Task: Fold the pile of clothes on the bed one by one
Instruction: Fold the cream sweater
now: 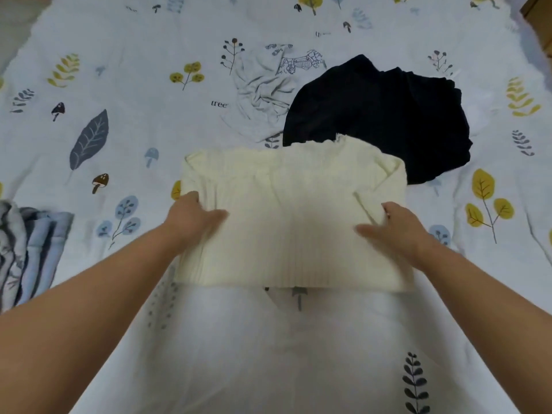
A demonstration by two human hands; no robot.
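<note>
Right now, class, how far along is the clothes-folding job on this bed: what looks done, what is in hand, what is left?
Looks done: a blue-grey striped bundle lies at the left edge, apparently folded. In hand: the cream ribbed sweater lies partly folded, with the left hand and right hand at its sides, each grip on the knit. Left: a crumpled black garment and a crumpled light grey printed garment behind it.

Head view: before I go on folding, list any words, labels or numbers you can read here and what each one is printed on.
"tree": printed on the bedsheet, beside the crumpled white T-shirt.
A second small word on the bedsheet near the top: too blurred to read.
Line drawing on the white T-shirt: no lettering legible.
Cream ribbed sweater, black garment: no text visible.
</note>
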